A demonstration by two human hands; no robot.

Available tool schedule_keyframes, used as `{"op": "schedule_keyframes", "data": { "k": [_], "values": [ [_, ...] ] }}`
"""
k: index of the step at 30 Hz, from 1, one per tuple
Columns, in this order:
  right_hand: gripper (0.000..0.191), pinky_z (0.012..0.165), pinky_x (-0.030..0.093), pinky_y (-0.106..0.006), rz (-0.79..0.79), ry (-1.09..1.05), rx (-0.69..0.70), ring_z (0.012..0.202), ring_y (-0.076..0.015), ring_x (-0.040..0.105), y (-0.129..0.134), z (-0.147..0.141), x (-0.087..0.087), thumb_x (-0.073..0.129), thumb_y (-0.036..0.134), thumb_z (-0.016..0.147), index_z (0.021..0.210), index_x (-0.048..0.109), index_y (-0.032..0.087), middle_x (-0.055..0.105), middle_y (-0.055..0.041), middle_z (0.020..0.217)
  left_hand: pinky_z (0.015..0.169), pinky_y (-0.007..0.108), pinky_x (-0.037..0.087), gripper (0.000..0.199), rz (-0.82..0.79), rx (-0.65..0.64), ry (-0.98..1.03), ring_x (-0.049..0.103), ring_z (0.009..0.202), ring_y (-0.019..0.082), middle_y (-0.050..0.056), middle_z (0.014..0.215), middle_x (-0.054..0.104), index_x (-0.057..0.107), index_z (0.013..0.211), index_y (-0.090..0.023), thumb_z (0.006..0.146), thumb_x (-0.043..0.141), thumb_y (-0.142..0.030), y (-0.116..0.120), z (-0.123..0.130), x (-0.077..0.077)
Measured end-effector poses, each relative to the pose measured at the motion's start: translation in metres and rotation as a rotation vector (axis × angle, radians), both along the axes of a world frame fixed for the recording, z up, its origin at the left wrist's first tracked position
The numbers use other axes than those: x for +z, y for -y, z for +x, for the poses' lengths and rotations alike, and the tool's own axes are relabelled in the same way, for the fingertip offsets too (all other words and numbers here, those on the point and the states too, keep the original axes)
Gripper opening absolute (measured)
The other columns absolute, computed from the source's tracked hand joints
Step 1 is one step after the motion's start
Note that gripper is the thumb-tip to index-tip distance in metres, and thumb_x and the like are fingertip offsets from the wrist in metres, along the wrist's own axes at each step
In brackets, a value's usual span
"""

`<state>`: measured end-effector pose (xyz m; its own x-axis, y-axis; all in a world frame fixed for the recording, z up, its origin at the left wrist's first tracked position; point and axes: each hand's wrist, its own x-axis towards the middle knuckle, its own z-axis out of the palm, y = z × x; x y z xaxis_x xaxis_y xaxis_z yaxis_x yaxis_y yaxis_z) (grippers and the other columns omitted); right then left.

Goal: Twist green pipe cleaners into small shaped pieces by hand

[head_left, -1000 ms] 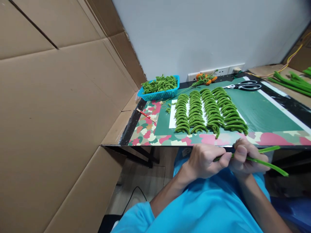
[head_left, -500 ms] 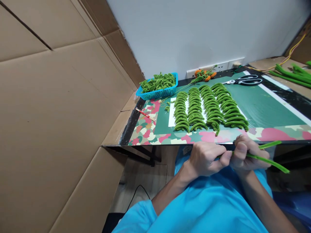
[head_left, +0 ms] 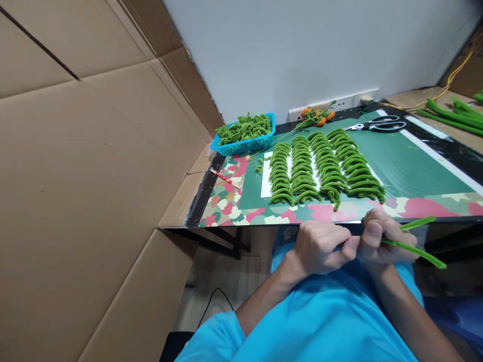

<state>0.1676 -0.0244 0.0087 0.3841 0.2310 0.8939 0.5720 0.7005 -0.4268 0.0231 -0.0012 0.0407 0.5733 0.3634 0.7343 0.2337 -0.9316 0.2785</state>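
Observation:
Just in front of the table edge, my two hands meet over my lap. My right hand (head_left: 387, 240) is closed around a green pipe cleaner (head_left: 418, 252), and two of its fuzzy ends stick out to the right; whether it is one bent stem or two is hidden. Thumb and fingers of my left hand (head_left: 325, 247) pinch the left end, which is mostly covered. Behind the hands, curved green pipe-cleaner pieces (head_left: 332, 178) lie in several columns on white paper (head_left: 266, 176).
A blue basket (head_left: 243, 147) of green pieces stands at the back left. Orange flowers (head_left: 320, 118) and black-handled scissors (head_left: 385, 124) lie at the back. Long green stems (head_left: 449, 118) rest at the far right. A cardboard wall (head_left: 113, 151) rises on the left.
Almost nothing differs. The hands keep the same grip on the pipe cleaner, and the view has shifted very slightly.

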Motion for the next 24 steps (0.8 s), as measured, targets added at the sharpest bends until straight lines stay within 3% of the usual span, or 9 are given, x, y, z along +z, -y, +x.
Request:
{"op": "schedule_keyframes", "data": {
  "k": [7, 11, 15, 19, 24],
  "values": [
    [0.052, 0.045, 0.031, -0.033, -0.131, -0.101, -0.056, 0.041, -0.0115, 0.033, 0.001, 0.001, -0.005, 0.063, 0.043, 0.100, 0.061, 0.035, 0.027, 0.034, 0.0051, 0.049, 0.060, 0.029, 0.036, 0.050, 0.017, 0.007, -0.060, 0.050, 0.051, 0.011, -0.002, 0.053, 0.053, 0.052, 0.060, -0.022, 0.108, 0.045, -0.032, 0.002, 0.001, -0.006],
    [0.046, 0.046, 0.030, -0.032, -0.067, -0.059, -0.027, 0.042, -0.0112, 0.033, 0.001, 0.001, -0.006, 0.063, 0.034, 0.100, 0.062, 0.039, 0.026, 0.035, 0.0055, 0.051, 0.060, 0.029, 0.037, 0.049, 0.049, -0.002, -0.019, 0.050, 0.050, 0.010, -0.003, 0.053, 0.052, 0.052, 0.060, -0.022, 0.107, 0.045, -0.031, 0.003, 0.001, -0.010],
    [0.043, 0.046, 0.029, -0.032, -0.049, -0.054, -0.006, 0.043, -0.0113, 0.033, 0.000, 0.000, -0.004, 0.065, 0.032, 0.099, 0.064, 0.041, 0.026, 0.035, 0.0059, 0.053, 0.060, 0.029, 0.037, 0.050, 0.012, -0.020, -0.121, 0.051, 0.050, 0.011, -0.003, 0.053, 0.052, 0.052, 0.060, -0.022, 0.108, 0.049, -0.035, 0.001, -0.001, -0.009],
    [0.047, 0.047, 0.028, -0.032, -0.075, -0.119, -0.026, 0.044, -0.0105, 0.033, 0.000, -0.002, 0.005, 0.062, 0.031, 0.102, 0.063, 0.037, 0.026, 0.034, 0.0058, 0.053, 0.057, 0.029, 0.033, 0.050, -0.070, -0.042, -0.125, 0.047, 0.050, 0.010, -0.003, 0.055, 0.052, 0.053, 0.062, -0.021, 0.110, 0.045, -0.035, -0.001, -0.003, 0.003],
    [0.045, 0.049, 0.027, -0.031, -0.311, -0.109, -0.070, 0.048, -0.0096, 0.032, 0.006, -0.003, 0.029, 0.060, 0.033, 0.104, 0.063, 0.045, 0.023, 0.036, 0.0059, 0.055, 0.054, 0.028, 0.027, 0.054, -0.354, -0.075, -0.140, 0.038, 0.051, 0.009, -0.004, 0.055, 0.046, 0.050, 0.061, -0.020, 0.111, 0.043, -0.039, -0.007, -0.005, 0.033]
  ]
}}
